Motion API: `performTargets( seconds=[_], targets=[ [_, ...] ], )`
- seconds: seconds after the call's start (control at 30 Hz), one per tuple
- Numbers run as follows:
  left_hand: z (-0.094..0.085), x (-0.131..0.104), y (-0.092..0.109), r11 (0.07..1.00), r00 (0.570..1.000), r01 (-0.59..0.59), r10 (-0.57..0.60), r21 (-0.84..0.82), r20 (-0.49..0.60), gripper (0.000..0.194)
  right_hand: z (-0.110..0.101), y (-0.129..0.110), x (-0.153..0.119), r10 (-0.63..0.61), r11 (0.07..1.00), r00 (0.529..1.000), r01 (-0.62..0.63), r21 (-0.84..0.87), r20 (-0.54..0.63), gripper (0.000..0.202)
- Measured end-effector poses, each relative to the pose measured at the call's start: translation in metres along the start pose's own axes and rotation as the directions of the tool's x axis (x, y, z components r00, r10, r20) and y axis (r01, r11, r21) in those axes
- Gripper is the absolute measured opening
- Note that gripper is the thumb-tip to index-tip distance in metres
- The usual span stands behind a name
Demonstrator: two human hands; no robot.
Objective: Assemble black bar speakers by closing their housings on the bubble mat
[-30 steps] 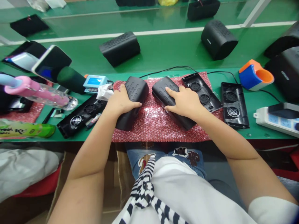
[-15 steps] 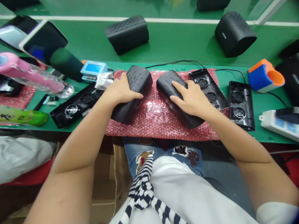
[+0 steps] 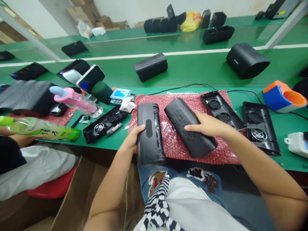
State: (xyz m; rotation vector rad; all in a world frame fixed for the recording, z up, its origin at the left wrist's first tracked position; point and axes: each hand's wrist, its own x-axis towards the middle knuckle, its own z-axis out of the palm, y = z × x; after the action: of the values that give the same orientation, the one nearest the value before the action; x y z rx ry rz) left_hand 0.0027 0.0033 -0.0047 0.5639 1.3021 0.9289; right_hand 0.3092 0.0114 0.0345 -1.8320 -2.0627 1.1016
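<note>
My left hand grips a black speaker housing by its left side, thumb on top. A long oval pad shows on its face, and an edge with openings runs along its right side. Under my right hand lies a second black speaker housing with a pattern of raised marks, slanting toward me. My thumb lies across it and the other fingers go round its far side, partly hidden. Both housings are over red bubble wrap. Two black panels with round grilles lie to the right.
Left stand a pink-capped bottle, a green bottle, a blue-screened device and another grilled panel. An orange and blue holder and a power strip are right. More speakers sit behind. Another person's sleeve shows left.
My left hand has turned its housing, so the oval pad and open edge now show. The right housing has shifted slightly under my hand. The view has tilted up, showing more background.
</note>
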Motion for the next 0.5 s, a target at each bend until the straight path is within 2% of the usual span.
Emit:
performTargets(
  seconds=[0.07,0.13,0.2,0.27,0.37,0.5],
  targets=[
    [0.002,-0.010,-0.008,0.998,0.998,-0.057,0.056,-0.038,-0.029,0.065,0.009,-0.021,-0.006,-0.028,0.975,0.998,0.015,-0.223,-0.053,0.098],
    [0.002,-0.018,-0.012,0.994,0.995,-0.092,0.090,-0.064,-0.038,0.071,0.019,-0.035,-0.010,-0.019,0.963,1.000,0.012,-0.269,-0.023,0.110],
    [0.002,-0.024,-0.016,0.994,0.996,-0.084,0.081,-0.071,-0.047,0.075,0.029,-0.041,-0.011,-0.036,0.985,0.998,0.043,-0.167,0.045,0.116],
    [0.003,-0.029,-0.019,0.995,0.996,-0.062,0.057,-0.072,-0.067,0.077,0.036,-0.040,-0.008,-0.051,0.998,0.997,0.054,-0.043,0.059,0.118],
    [0.009,-0.029,-0.019,0.994,0.996,-0.049,0.041,-0.093,-0.079,0.074,0.042,-0.035,-0.002,-0.041,0.998,0.999,0.041,0.048,-0.007,0.116],
    [0.021,-0.014,-0.013,0.994,0.997,-0.048,0.042,-0.103,-0.057,0.073,0.040,-0.033,0.007,-0.007,0.997,0.997,0.014,0.079,-0.082,0.115]
  ],
)
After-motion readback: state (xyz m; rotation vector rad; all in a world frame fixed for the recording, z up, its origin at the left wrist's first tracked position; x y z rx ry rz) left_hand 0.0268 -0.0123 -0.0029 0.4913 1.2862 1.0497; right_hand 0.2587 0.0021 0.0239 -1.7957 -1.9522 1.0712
